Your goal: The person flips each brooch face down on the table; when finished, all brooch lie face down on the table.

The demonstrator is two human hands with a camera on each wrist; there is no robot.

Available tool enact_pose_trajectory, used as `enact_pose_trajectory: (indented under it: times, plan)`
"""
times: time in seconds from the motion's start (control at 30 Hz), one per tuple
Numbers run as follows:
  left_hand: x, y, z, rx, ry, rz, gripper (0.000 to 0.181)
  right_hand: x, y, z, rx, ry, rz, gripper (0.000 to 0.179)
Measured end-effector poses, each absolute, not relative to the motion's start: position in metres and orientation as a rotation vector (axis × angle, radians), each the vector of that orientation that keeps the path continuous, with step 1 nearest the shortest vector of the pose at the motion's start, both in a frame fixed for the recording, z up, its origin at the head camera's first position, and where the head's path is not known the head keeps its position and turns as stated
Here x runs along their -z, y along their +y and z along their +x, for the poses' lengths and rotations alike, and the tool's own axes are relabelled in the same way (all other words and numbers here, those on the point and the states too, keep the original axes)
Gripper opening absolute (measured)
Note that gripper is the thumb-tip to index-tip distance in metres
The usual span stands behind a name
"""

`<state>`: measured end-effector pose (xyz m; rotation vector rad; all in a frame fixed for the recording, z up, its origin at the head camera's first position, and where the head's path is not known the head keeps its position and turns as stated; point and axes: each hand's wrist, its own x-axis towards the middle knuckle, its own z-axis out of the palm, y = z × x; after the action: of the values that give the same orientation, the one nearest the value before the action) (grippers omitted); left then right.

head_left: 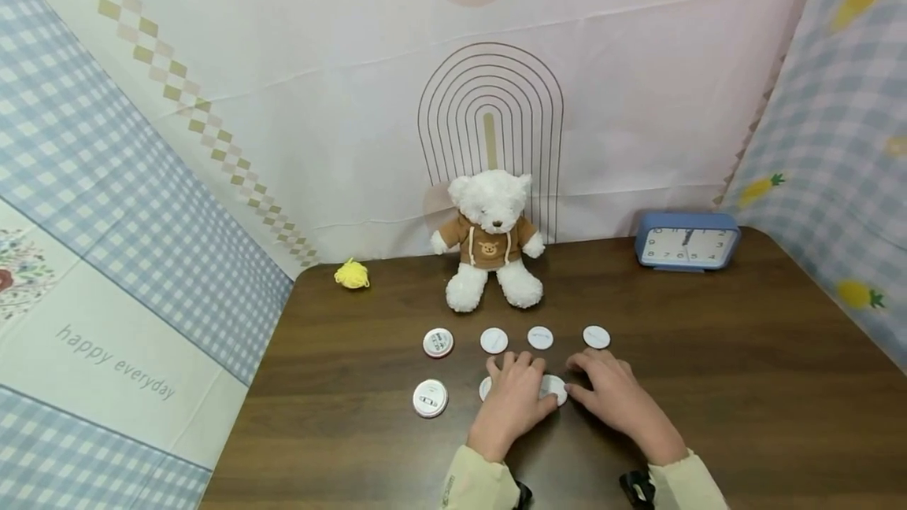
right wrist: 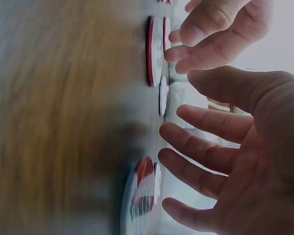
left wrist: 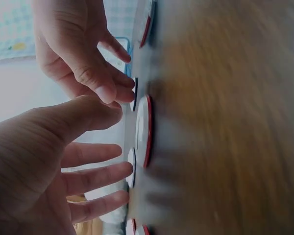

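Round button badges lie in two rows on the table. My left hand (head_left: 513,396) is over the front row, fingers spread and nearly straight, partly covering one badge (head_left: 485,389) and the edge of another badge (head_left: 553,390). Just right of that second badge is my right hand (head_left: 615,393), its fingers loosely bent with nothing held. The hands come close together at the thumbs in the left wrist view, above a red-edged badge (left wrist: 144,131). Below the right hand's fingers, a badge with a coloured picture (right wrist: 139,198) shows in the right wrist view; the head view hides it.
Left of the hands are two badges with pin backs up, a rear one (head_left: 438,343) and a front one (head_left: 430,398). White badges (head_left: 494,341) continue the back row. Behind sit a white teddy bear (head_left: 494,242), yellow yarn (head_left: 352,275) and a blue clock (head_left: 687,242).
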<state>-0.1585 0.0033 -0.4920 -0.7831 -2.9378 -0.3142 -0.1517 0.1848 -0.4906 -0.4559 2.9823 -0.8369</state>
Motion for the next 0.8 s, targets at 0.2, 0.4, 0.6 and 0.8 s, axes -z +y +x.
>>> enact_pose_trajectory:
  times: [0.2, 0.4, 0.6, 0.8]
  plan:
    - [0.491, 0.013, -0.16, 0.3, -2.935, -0.807, 0.034, 0.489, 0.193, -0.149, 0.836, 2.998, -0.407, 0.026]
    - [0.494, 0.025, -0.159, 0.246, -2.907, -0.822, 0.035, 0.49, 0.203, -0.144, 0.833, 3.021, -0.36, 0.027]
    - [0.496, 0.039, -0.156, 0.219, -2.902, -0.843, 0.036, 0.487, 0.219, -0.137, 0.825, 3.009, -0.276, 0.032]
    - [0.498, 0.055, -0.153, 0.212, -2.906, -0.907, 0.035, 0.485, 0.238, -0.129, 0.755, 2.971, -0.203, 0.036]
